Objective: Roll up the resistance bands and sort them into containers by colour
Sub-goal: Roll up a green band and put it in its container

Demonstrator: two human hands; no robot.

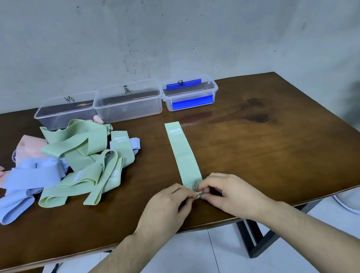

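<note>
Your left hand [170, 201] and right hand [221, 190] pinch the near end of the green band [184, 156], which lies flat, pointing at the box [190, 94] with blue clips. Uneven finger pressure would likely skew the roll. The loose pile [65, 165] lies left of the band, well clear

Counted three clear containers [66, 113] [127, 104] [190, 93] in a row at 12 o'clock on one wooden table [265, 149]. One green band [184, 156] laid flat at centre. Tangled pile at 9 o'clock: green bands [79, 147], blue bands [31, 178], pink bands [30, 147], overlapping too much for exact numbers. Two hands [169, 207] [230, 193] at 6 o'clock.
</note>
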